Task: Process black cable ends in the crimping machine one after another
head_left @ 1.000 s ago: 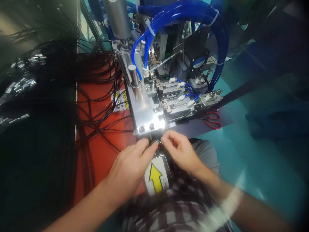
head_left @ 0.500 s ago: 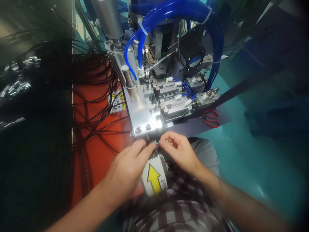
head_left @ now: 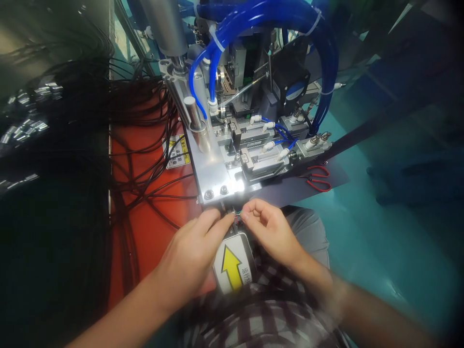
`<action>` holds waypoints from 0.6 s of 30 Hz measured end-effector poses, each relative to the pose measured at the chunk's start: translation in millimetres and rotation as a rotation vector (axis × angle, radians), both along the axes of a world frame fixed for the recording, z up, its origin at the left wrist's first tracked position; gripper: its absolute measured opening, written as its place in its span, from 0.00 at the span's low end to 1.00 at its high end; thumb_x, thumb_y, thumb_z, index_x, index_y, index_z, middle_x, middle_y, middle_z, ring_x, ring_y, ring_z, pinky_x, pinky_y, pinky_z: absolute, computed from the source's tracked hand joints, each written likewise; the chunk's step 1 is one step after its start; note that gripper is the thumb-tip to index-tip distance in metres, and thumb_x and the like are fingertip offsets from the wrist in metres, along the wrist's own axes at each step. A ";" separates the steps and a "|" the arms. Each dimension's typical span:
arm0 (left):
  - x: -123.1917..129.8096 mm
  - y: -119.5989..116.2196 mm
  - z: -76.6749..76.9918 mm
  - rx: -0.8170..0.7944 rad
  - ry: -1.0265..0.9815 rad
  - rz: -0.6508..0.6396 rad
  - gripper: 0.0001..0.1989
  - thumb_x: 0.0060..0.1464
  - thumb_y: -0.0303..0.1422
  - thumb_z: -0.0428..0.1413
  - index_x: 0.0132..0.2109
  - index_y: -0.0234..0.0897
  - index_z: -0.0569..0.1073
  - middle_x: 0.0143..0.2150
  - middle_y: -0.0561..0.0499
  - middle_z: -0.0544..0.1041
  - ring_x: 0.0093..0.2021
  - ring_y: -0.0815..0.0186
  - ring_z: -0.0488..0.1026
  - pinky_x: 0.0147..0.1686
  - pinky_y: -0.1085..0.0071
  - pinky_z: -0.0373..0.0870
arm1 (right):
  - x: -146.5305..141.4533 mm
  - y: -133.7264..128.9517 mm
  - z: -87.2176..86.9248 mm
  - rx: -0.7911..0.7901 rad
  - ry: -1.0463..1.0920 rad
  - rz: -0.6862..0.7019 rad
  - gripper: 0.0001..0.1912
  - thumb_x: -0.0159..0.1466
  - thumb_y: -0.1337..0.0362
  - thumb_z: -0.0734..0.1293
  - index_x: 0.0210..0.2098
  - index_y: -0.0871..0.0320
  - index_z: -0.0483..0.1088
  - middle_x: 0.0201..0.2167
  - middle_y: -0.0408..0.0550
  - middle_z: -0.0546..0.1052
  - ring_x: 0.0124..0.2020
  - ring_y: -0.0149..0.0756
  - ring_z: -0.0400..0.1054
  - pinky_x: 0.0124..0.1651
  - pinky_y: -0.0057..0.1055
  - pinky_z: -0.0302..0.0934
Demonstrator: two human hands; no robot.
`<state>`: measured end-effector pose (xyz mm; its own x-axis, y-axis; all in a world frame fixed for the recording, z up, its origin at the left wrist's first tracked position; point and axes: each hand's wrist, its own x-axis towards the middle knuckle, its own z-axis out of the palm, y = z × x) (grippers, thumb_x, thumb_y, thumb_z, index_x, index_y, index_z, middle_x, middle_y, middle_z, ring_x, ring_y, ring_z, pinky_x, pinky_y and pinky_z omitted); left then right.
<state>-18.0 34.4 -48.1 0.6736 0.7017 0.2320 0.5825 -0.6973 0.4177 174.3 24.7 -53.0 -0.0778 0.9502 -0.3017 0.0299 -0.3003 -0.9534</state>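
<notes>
Thin coloured wires, one reddish and others pale or greenish, show in the small gap between my fingertips, just below the machine's front edge. My left hand is closed in a pinch at their left end. From the other side my right hand pinches at the wires with thumb and forefinger, its other fingers curled. The wire ends are too small to make out. Under the fingertips lies a white-topped housing with a yellow arrow, partly covered by my left hand.
Ahead stands a metal machine with small air cylinders and a bundle of blue tubes. Many black cables run over the orange-red surface at left. Red-handled scissors lie at right, and a warning label sits at left.
The view has shifted very slightly. Both hands stay almost in place, still pinching, and the greenish wire between them shows a little more clearly.
</notes>
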 end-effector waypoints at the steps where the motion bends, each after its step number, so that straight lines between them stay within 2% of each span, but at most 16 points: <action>1: -0.2 -0.2 -0.3 -0.002 0.001 0.002 0.24 0.54 0.25 0.48 0.59 0.30 0.66 0.41 0.43 0.69 0.35 0.61 0.71 0.31 0.68 0.71 | -0.6 0.2 0.5 0.003 -0.008 -0.009 0.08 0.63 0.62 0.64 0.29 0.59 0.65 0.23 0.39 0.64 0.24 0.27 0.56 0.27 0.25 0.53; 11: 2.2 1.6 1.3 0.007 -0.003 0.010 0.21 0.57 0.23 0.46 0.58 0.29 0.67 0.40 0.43 0.69 0.34 0.62 0.71 0.30 0.69 0.71 | -8.6 1.7 9.5 -0.055 -0.036 -0.070 0.10 0.62 0.62 0.64 0.26 0.59 0.64 0.20 0.36 0.61 0.20 0.24 0.52 0.22 0.23 0.48; 14: 4.1 1.7 2.7 0.044 -0.019 0.015 0.19 0.58 0.23 0.46 0.56 0.28 0.68 0.38 0.44 0.70 0.33 0.63 0.71 0.29 0.70 0.71 | -5.1 0.5 9.4 -0.075 -0.032 -0.045 0.10 0.62 0.61 0.64 0.27 0.59 0.64 0.19 0.35 0.60 0.19 0.24 0.51 0.21 0.23 0.48; 16: 5.1 2.0 2.9 0.062 -0.023 0.017 0.18 0.59 0.23 0.46 0.55 0.28 0.69 0.37 0.44 0.71 0.32 0.63 0.71 0.29 0.70 0.71 | -0.7 -1.4 7.4 -0.025 -0.091 -0.007 0.09 0.63 0.62 0.64 0.29 0.59 0.66 0.19 0.36 0.62 0.20 0.25 0.54 0.22 0.23 0.51; 18: 5.5 2.3 2.7 0.066 -0.025 0.020 0.18 0.59 0.23 0.46 0.55 0.28 0.69 0.37 0.44 0.71 0.32 0.63 0.71 0.28 0.71 0.71 | 3.7 -3.7 4.4 0.112 -0.223 0.012 0.05 0.63 0.64 0.64 0.32 0.59 0.68 0.22 0.38 0.66 0.22 0.27 0.59 0.26 0.25 0.55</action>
<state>-12.5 36.8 -45.3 0.6527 0.6977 0.2953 0.5866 -0.7121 0.3859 178.1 21.0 -48.6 -0.0323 0.9781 -0.2054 0.2459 -0.1914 -0.9502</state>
